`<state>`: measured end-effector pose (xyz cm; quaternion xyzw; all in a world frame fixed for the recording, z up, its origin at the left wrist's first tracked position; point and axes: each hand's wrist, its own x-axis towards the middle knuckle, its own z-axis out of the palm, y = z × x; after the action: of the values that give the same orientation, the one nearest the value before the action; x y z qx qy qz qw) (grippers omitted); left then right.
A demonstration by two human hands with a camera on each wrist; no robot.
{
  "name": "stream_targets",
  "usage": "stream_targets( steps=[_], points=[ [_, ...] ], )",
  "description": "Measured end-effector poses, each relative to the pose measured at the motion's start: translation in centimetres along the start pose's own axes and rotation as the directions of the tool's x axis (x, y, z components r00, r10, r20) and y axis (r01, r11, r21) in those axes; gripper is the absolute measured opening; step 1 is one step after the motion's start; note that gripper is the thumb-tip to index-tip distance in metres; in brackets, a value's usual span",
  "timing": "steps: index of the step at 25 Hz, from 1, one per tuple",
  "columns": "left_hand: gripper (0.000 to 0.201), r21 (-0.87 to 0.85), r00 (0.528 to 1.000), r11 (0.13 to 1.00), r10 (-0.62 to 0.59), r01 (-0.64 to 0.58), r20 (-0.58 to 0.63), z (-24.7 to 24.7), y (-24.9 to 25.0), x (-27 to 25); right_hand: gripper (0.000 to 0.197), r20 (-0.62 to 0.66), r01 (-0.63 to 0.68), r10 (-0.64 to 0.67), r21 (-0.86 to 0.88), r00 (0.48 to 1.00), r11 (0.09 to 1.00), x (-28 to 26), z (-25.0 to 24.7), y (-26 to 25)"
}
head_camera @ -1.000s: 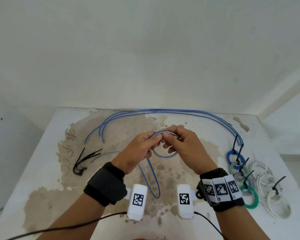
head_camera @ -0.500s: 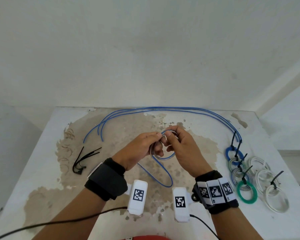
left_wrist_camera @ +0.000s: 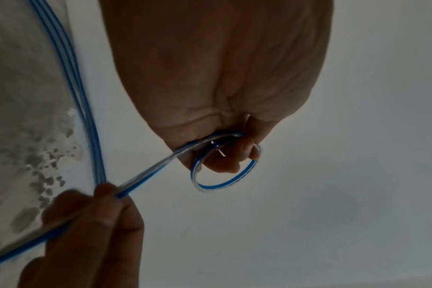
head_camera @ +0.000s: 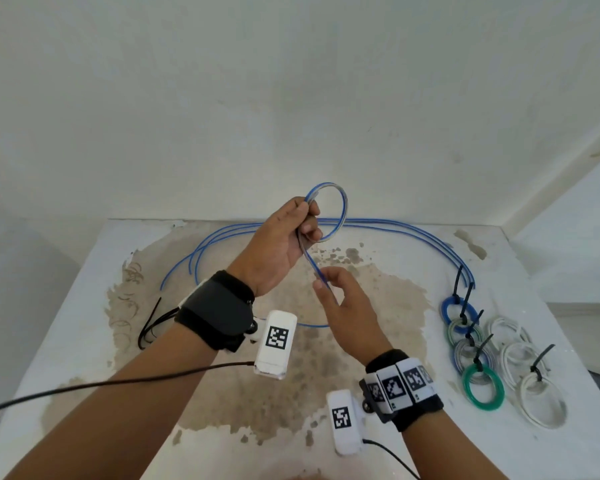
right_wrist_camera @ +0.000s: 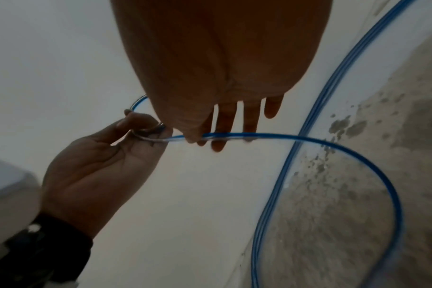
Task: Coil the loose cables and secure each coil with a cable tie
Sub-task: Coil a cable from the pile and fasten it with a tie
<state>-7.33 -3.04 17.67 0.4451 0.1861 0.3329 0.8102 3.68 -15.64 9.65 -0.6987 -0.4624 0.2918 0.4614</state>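
My left hand point(head_camera: 307, 220) is raised above the table and grips a small coil of blue-and-clear cable point(head_camera: 343, 209) at its left side, loop upright. From the coil the cable's tail point(head_camera: 310, 261) runs down to my right hand point(head_camera: 323, 282), which pinches it between thumb and forefinger, the other fingers straight. Past that hand the tail curves in a wide loop point(right_wrist_camera: 373, 161) over the table. In the left wrist view the coil point(left_wrist_camera: 222, 186) hangs under my fingertips. A few black cable ties point(head_camera: 151, 320) lie at the left, partly behind my wrist.
Three loose blue cables point(head_camera: 413, 228) arc along the far edge of the stained white table point(head_camera: 84, 341). Several tied coils, blue, grey, white and one green point(head_camera: 485, 405), lie at the right. A wall stands just behind the table.
Both hands were together low over the table on the coil. Now my left hand has lifted the coil up and away, and my right hand has slid down along the tail.
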Motion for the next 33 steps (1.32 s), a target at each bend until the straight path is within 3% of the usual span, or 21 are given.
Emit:
stream_targets(
  steps=[3,7,9,15,18,24,26,28,29,30,31,32,33],
  points=[
    [0.026,-0.022,0.998,1.0,0.004,-0.006,-0.065,0.7,1.1,0.5,0.021,0.064,-0.036,0.028,0.125,0.998,0.991,2.5,-2.6,-1.2],
    [0.027,-0.059,0.993,0.998,-0.038,0.032,-0.109,2.3,1.7,0.5,0.036,0.159,0.018,-0.034,0.105,0.987,0.994,4.7,-5.7,-3.0],
    [0.029,0.02,0.993,0.999,-0.026,0.028,-0.118,3.5,1.4,0.2,0.041,0.175,0.021,-0.037,0.092,0.984,0.996,5.3,-7.0,-3.9],
    [0.029,0.206,0.964,0.972,0.158,-0.114,-0.215,5.0,2.0,-0.6,0.051,0.311,0.033,0.024,-0.176,0.95,0.984,6.7,-12.1,-4.9],
    [0.03,0.38,0.925,0.914,0.261,-0.144,-0.278,5.1,2.0,-0.8,0.036,0.369,0.079,0.005,-0.212,0.929,0.974,6.9,-13.3,-5.4],
    [0.03,0.299,0.765,0.896,0.439,-0.33,-0.471,4.1,2.8,-2.3,0.02,0.464,0.176,-0.003,-0.331,0.886,0.927,7.3,-14.1,-3.9],
    [0.03,0.275,0.734,0.887,0.461,-0.37,-0.498,3.9,2.8,-2.6,0.022,0.362,0.261,-0.131,-0.338,0.923,0.904,7.7,-13.6,-2.6],
    [0.03,0.242,0.718,0.885,0.464,-0.398,-0.519,4.3,2.1,-2.6,0.019,0.113,0.3,-0.278,-0.302,0.954,0.905,7.5,-12.4,-1.9],
    [0.03,0.224,0.709,0.884,0.463,-0.41,-0.532,4.5,1.6,-2.5,0.015,0.058,0.273,-0.266,-0.247,0.962,0.93,6.8,-11.5,-1.9],
    [0.03,0.207,0.701,0.883,0.462,-0.421,-0.543,4.9,1.0,-2.4,0.02,0.115,0.199,-0.184,-0.142,0.976,0.97,5.7,-10.4,-2.0],
    [0.029,0.19,0.697,0.883,0.458,-0.429,-0.552,5.3,0.4,-2.3,0.029,0.279,0.042,-0.033,-0.026,0.96,0.999,4.2,-9.1,-2.3],
    [0.029,0.172,0.697,0.884,0.452,-0.435,-0.556,5.7,-0.1,-2.2,0.038,0.477,-0.204,0.144,0.078,0.867,0.976,2.8,-7.8,-2.7],
    [0.029,0.155,0.7,0.885,0.445,-0.439,-0.558,6.0,-0.6,-2.3,0.043,0.625,-0.458,0.256,0.184,0.737,0.869,2.0,-6.6,-2.7]
  ],
)
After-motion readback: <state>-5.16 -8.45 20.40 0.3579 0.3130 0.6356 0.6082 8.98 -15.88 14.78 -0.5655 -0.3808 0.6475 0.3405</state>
